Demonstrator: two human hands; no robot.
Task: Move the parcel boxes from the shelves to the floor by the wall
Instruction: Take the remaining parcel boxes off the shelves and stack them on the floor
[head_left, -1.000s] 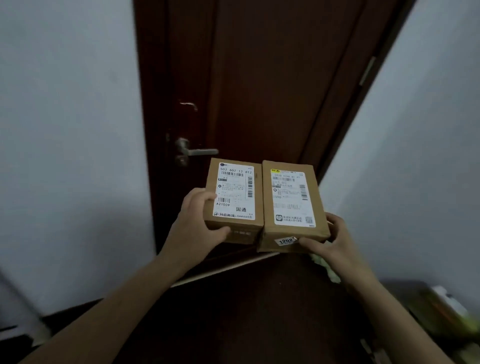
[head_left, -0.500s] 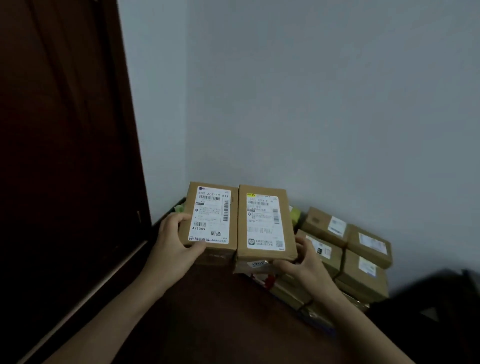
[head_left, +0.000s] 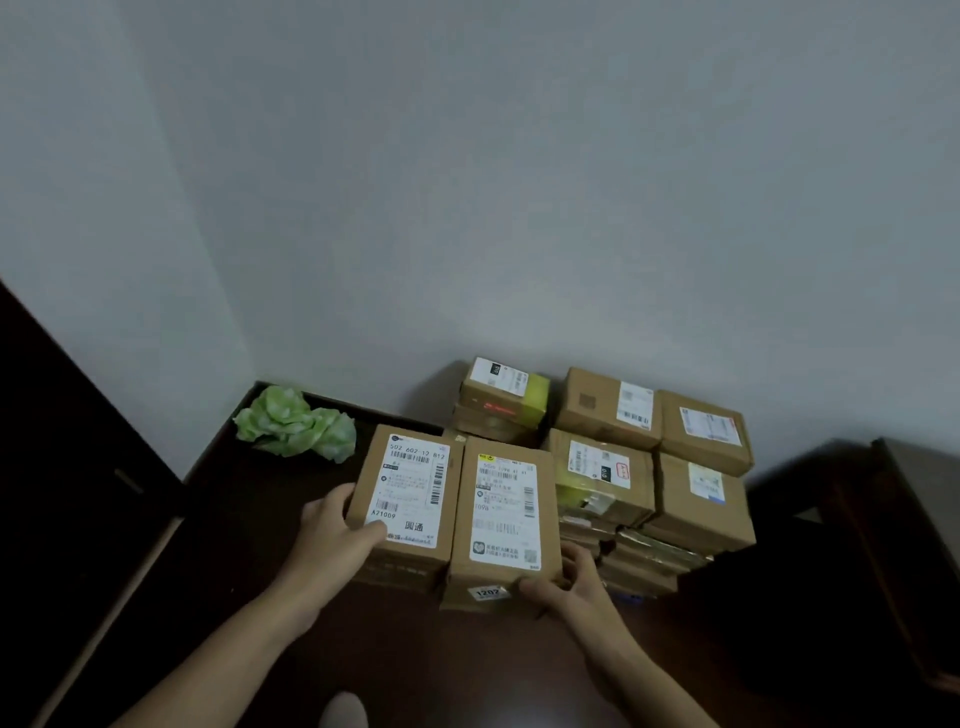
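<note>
I carry two brown parcel boxes side by side above the dark floor. My left hand (head_left: 337, 535) grips the left box (head_left: 410, 493), thumb on its white label marked A21009. My right hand (head_left: 566, 582) grips the near right corner of the right box (head_left: 506, 519), which bears a 1202 sticker on its front. Just right of them, a pile of several labelled parcel boxes (head_left: 654, 467) is stacked on the floor against the white wall (head_left: 519, 208). The undersides of the held boxes are hidden.
A crumpled green bag (head_left: 296, 423) lies in the floor corner to the left of the pile. A dark wooden door (head_left: 67, 493) stands at the left, dark furniture (head_left: 904, 545) at the right. My foot (head_left: 343, 712) shows at the bottom edge.
My view has swung from the door to the wall corner and tilted down. Both boxes stayed in my hands and now hover lower, next to the floor pile.
</note>
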